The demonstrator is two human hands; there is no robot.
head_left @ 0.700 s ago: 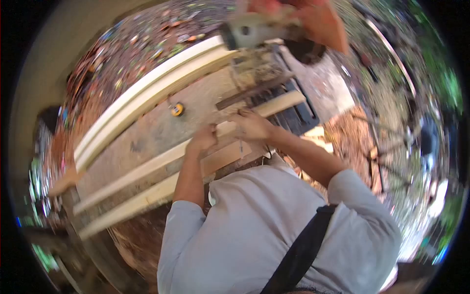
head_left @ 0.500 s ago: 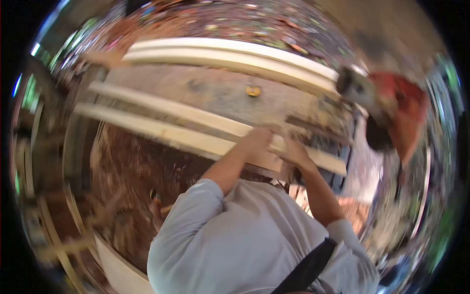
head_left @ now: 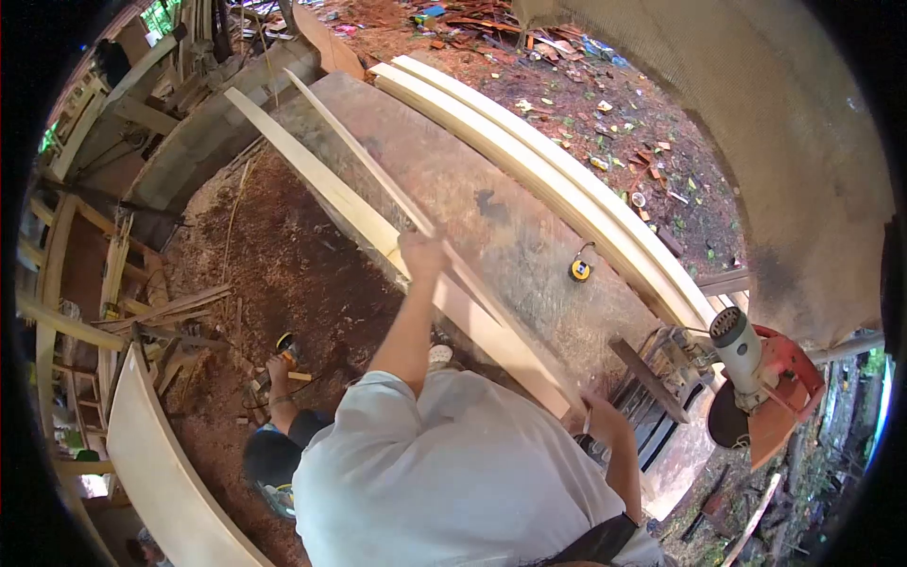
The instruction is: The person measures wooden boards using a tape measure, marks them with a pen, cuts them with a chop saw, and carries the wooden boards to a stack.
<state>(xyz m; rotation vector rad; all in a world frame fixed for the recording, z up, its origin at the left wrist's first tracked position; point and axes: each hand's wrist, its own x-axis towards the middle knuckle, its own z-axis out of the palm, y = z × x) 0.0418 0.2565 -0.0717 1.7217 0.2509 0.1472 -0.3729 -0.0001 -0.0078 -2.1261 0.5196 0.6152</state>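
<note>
My left hand is closed around a long narrow wooden strip, near its middle. Beside and partly under the strip lies a wider pale board along the near edge of the worktable. My right hand is at the near right end of the wood, its fingers bent around something thin that I cannot make out. A yellow tape measure rests on the table beyond the strip.
Long pale boards line the table's far edge. A red and grey saw stands at the right. At lower left, another person's hand is near a yellow tool, beside a curved pale panel. Wood scraps lie around.
The view has swung round to the left. My hands were close together on the strip; now they are apart, my right one at the wood's end. The narrow strip lies closer against the wider board.
</note>
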